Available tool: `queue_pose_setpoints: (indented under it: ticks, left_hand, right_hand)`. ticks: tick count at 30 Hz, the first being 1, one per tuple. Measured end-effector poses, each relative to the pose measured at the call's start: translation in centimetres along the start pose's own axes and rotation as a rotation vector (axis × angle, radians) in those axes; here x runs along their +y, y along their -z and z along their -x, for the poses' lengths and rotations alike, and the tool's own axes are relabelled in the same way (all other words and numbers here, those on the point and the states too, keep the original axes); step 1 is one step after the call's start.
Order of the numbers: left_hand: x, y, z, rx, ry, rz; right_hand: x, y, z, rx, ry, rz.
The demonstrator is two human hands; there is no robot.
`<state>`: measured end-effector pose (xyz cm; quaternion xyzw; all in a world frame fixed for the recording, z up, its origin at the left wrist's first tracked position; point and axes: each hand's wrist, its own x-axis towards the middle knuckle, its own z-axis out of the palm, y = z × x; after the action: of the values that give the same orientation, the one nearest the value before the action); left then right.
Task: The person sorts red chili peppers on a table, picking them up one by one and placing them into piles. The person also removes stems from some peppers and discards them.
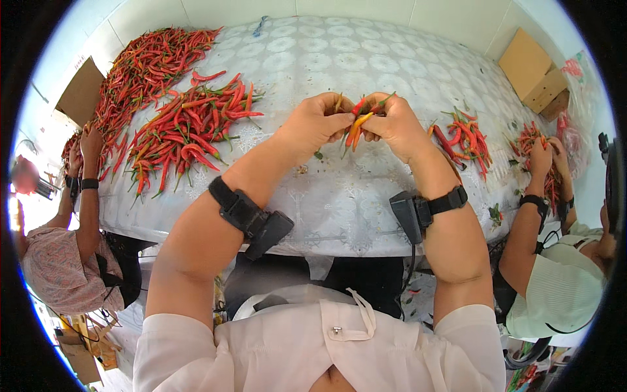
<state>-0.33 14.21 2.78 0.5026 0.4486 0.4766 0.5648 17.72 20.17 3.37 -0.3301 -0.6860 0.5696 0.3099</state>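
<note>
Both my hands meet over the middle of the table, fingertips closed on a few chili peppers [358, 124], red and orange-yellow with green stems. My left hand [317, 121] pinches some of them from the left side. From the other side my right hand [395, 124] grips the same small bunch, its thumb close to the orange-yellow one. Which pepper belongs to which hand I cannot tell. A loose pile of red chili peppers [189, 124] lies to the left of my left hand. Right of my right hand is a smaller pile of peppers [467, 138].
A large heap of red chilies [147, 65] fills the far left of the patterned tablecloth [313, 62]. Co-workers' hands [91, 147] [548, 157] work at peppers on both sides. A cardboard box [532, 72] and a clear plastic bag [584, 111] are at the far right.
</note>
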Motion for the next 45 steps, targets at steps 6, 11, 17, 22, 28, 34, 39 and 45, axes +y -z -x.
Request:
queue_pose_setpoints:
  ticks: [6,11,17,22,28,34,39,45]
  left_hand:
    - [-0.7,0.0,-0.2,0.058,0.015,0.032]
    - [-0.4,-0.8,-0.3,0.162,-0.007,0.003]
    - [-1.4,-0.8,-1.0,0.291,-0.067,-0.141]
    - [-1.6,-0.6,-1.3,0.35,-0.097,-0.248]
    - [-2.0,-0.4,-1.5,0.397,-0.108,-0.26]
    - [-1.1,-0.4,-0.9,0.412,-0.054,-0.172]
    - [-1.8,-0.6,-1.2,0.353,-0.108,-0.134]
    - [-1.4,-0.5,-0.9,0.211,-0.046,-0.019]
  right_hand:
    - [-0.2,-1.0,0.0,0.047,-0.035,0.002]
    - [0.1,-2.3,-0.5,0.15,-0.054,-0.037]
    - [0.3,-3.2,-0.4,0.143,0.011,-0.097]
    - [0.3,-3.5,-0.3,0.116,0.046,-0.031]
    - [0.1,-3.9,-0.2,0.119,0.035,-0.087]
    - [0.0,-3.9,-0.1,0.102,0.126,-0.059]
    - [-0.1,-3.5,0.0,0.107,0.093,-0.137]
    - [0.6,-3.2,-0.4,0.185,0.029,-0.177]
